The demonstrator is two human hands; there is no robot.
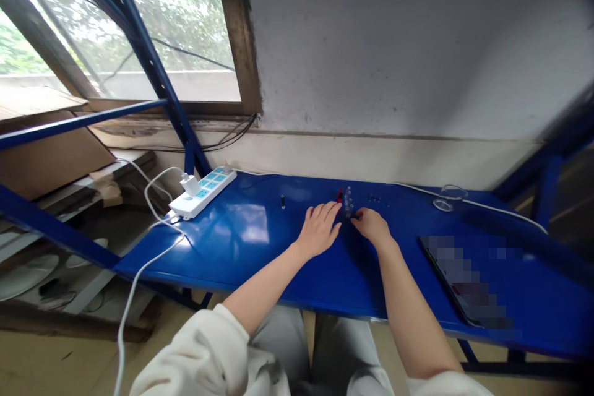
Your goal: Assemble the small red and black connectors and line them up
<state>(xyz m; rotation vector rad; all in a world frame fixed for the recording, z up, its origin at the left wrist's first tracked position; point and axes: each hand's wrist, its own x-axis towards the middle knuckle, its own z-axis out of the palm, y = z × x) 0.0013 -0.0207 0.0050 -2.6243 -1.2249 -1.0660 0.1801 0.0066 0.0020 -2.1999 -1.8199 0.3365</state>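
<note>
My left hand point(319, 229) lies palm down over the blue table point(260, 247), its fingers stretched out and somewhat apart. Its fingertips reach toward a small red piece point(340, 195), partly hidden by them. Just right of that stands a clear piece point(348, 203) with a row of round bumps. My right hand point(374, 229) is closed in a pinch on a small dark piece point(357, 217), close to the near end of the clear piece. The kind of the dark piece is too small to make out. A small black cylinder point(283, 202) stands apart to the left.
A white power strip point(204, 193) with a plugged-in white adapter point(190, 184) lies at the table's left. Tiny loose pieces point(375, 198) lie beyond my right hand. At the right are a clear round object point(443, 204) and a dark flat tablet-like object point(464, 284), partly blurred.
</note>
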